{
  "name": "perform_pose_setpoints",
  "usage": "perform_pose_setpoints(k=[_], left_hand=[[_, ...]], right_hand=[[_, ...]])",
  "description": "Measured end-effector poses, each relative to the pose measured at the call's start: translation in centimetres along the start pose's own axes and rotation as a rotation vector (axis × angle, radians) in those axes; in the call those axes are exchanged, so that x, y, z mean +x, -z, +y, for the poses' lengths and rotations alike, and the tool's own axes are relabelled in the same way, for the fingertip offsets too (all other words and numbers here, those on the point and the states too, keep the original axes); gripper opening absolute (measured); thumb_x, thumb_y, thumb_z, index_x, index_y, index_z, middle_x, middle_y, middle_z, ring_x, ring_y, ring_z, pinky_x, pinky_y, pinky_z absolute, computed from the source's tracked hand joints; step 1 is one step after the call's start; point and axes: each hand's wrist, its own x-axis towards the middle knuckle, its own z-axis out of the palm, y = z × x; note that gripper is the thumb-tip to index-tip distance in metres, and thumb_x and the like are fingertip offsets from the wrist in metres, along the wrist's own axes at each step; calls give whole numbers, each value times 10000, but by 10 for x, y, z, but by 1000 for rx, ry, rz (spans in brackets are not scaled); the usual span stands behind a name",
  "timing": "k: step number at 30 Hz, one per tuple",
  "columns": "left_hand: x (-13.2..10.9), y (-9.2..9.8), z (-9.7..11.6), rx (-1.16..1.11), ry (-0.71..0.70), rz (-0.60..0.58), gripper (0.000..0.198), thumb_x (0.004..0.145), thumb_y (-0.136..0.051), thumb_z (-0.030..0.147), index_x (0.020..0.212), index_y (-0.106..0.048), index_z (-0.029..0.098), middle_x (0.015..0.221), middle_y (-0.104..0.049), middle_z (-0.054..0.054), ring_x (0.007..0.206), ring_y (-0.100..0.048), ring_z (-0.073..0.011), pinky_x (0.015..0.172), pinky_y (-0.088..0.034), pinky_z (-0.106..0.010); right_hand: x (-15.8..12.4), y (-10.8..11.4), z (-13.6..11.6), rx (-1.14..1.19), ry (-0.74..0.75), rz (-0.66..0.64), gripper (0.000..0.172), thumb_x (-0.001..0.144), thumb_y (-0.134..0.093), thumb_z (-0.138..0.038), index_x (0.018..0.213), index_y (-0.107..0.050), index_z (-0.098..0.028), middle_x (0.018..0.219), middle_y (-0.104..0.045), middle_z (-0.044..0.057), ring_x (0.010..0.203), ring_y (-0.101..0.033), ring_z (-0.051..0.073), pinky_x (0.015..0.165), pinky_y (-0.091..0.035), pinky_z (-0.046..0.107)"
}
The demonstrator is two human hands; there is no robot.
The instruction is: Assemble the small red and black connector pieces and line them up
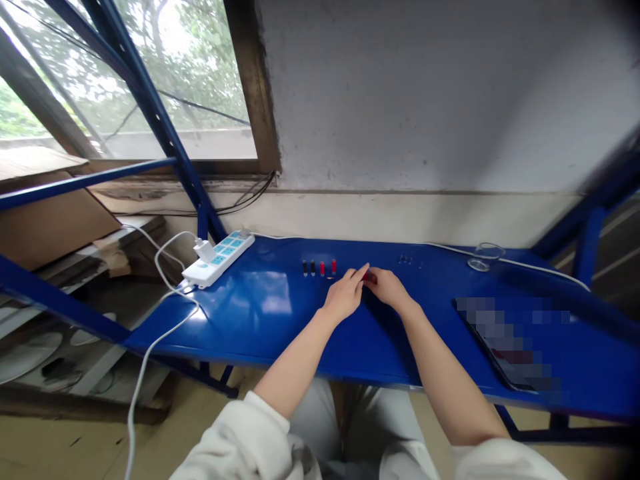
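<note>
My right hand (389, 288) is closed, fingers bent around a small dark red piece (369, 277); its exact kind is hidden by the fingers. Against it from the left lies my left hand (346, 293), index finger stretched over the piece and the other fingers curled; what they grip does not show. Just left of the hands stand small red cylinders (334, 267) and, further left, black cylinders (313, 267) with pale lower ends, like plug sleeves. A thin light tip (331, 278) shows beside my left hand. Beyond my right hand lie several tiny metal parts (405, 259).
A white power strip (219, 260) with a plugged-in adapter (204, 250) sits at the blue table's (240, 320) left end. At the right are a clear round container (479, 264) and a dark flat device (493, 347), partly pixelated. A white cable (543, 272) runs along the back edge.
</note>
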Motion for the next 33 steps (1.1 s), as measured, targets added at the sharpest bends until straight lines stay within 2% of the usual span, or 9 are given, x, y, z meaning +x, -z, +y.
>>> perform_pose_setpoints(k=[4, 10, 14, 18, 21, 24, 33], left_hand=[[2, -1, -2, -5, 47, 43, 338, 882, -311, 253, 1180, -469, 280, 1070, -564, -18, 898, -577, -157, 729, -464, -254], [6, 1, -5, -94, 129, 154, 222, 834, -424, 193, 1022, -530, 246, 970, -609, -17, 845, -586, -149, 707, -455, -251], [9, 0, -10, -253, 197, 292, 120, 818, -454, 193, 896, -542, 215, 852, -623, -9, 768, -592, -123, 700, -447, -233], [11, 2, -10, -494, 271, 414, 120, 831, -442, 268, 910, -491, 193, 798, -626, -7, 535, -558, -73, 565, -441, -197], [11, 4, -7, -625, 281, 410, 152, 833, -440, 313, 917, -462, 188, 820, -638, -13, 413, -498, -43, 469, -410, -177], [12, 3, -6, -658, 280, 396, 154, 830, -444, 317, 911, -457, 186, 821, -647, -14, 392, -490, -39, 441, -400, -173], [9, -3, -5, -560, 219, 340, 157, 813, -474, 321, 899, -512, 196, 824, -649, -6, 472, -531, -56, 503, -427, -185]], right_hand=[[0, 2, -6, -10, 101, 63, 76, 764, -495, -225, 786, -551, -179, 706, -604, 36, 613, -535, 139, 527, -318, 227], [1, 0, -11, 69, 221, 93, 126, 788, -469, -253, 718, -546, -182, 677, -584, 25, 577, -505, 125, 527, -320, 222], [-1, 4, -16, 147, 170, 131, 216, 824, -439, -364, 824, -570, -192, 690, -613, 31, 598, -546, 138, 542, -347, 224], [-2, 9, -16, 83, 41, 173, 280, 855, -385, -364, 942, -589, -194, 776, -647, 60, 686, -593, 167, 599, -386, 239], [-1, 9, -12, 71, 57, 168, 275, 854, -393, -312, 997, -603, -207, 909, -652, 67, 827, -597, 184, 690, -416, 257], [0, 8, -9, 95, 71, 197, 297, 858, -386, -299, 1045, -598, -207, 989, -639, 72, 905, -583, 187, 748, -425, 272], [-1, 6, -11, 86, 119, 195, 284, 855, -396, -286, 1027, -614, -228, 954, -642, 52, 857, -590, 167, 742, -438, 264]])
